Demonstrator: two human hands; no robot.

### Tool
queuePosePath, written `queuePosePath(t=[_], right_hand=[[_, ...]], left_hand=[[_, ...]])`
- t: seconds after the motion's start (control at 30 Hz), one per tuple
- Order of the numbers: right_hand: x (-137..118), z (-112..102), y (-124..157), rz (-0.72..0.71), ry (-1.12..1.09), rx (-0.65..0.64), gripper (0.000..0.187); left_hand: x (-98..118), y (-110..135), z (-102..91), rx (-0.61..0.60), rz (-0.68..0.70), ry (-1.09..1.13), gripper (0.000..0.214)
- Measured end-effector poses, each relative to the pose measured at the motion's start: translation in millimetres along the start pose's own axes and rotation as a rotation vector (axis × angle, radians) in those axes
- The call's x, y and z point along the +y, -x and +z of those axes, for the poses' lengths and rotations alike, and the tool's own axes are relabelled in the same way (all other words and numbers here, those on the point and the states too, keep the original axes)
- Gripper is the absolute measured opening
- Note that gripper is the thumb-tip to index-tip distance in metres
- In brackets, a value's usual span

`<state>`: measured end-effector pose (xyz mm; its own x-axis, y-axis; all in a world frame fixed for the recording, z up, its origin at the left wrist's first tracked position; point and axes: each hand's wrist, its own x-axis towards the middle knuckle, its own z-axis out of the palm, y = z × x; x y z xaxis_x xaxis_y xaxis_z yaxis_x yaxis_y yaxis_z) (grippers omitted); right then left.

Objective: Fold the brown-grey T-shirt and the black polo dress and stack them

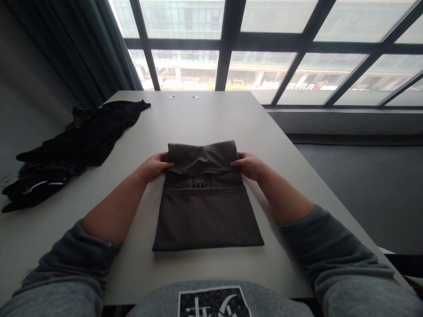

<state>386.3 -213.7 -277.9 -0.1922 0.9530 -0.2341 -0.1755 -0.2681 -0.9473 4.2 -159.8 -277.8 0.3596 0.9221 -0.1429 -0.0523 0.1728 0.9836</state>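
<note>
A dark grey garment [205, 211] lay folded into a rough rectangle in the middle of the pale table [211, 123], close to the person's near edge. Its far part was doubled over toward the person, and a small striped mark showed in the gap under that fold.

The left hand [153, 167] held the left end of the folded-over part, its fingers [167, 164] curled onto the top of the cloth and pinching the edge. The right hand [249, 166] did the same at the right end, fingers [235, 163] closed on the fabric. Both forearms were bare, with grey sleeves pushed up toward the elbows.

A pile of black clothes [66, 149] sprawled at the table's left side, well apart from the garment. Two small round caps [172, 97] sat near the far edge. Beyond stood a large window [257, 66] with dark frames, and a dark curtain [82, 48] hung to its left.
</note>
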Motion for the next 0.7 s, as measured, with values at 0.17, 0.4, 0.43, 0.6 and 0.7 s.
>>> queuePosePath(t=[0.17, 0.4, 0.43, 0.6, 0.7], right_hand=[[2, 1, 0, -0.092, 0.019, 0.009, 0.052], [5, -2, 5, -0.098, 0.044, 0.025, 0.066], [4, -2, 7, -0.128, 0.061, 0.011, 0.067], [-4, 2, 27, -0.307, 0.138, 0.002, 0.065], [-8, 3, 49, -0.384, 0.247, 0.053, 0.057]], left_hand=[[-4, 2, -9.6, -0.024, -0.015, 0.056, 0.063], [-1, 4, -13.7, 0.012, 0.091, 0.025, 0.071], [1, 5, -12.7, 0.008, 0.118, 0.012, 0.073], [13, 20, -8.3, 0.048, 0.314, -0.064, 0.071], [18, 44, -6.3, 0.153, 0.402, -0.177, 0.065]])
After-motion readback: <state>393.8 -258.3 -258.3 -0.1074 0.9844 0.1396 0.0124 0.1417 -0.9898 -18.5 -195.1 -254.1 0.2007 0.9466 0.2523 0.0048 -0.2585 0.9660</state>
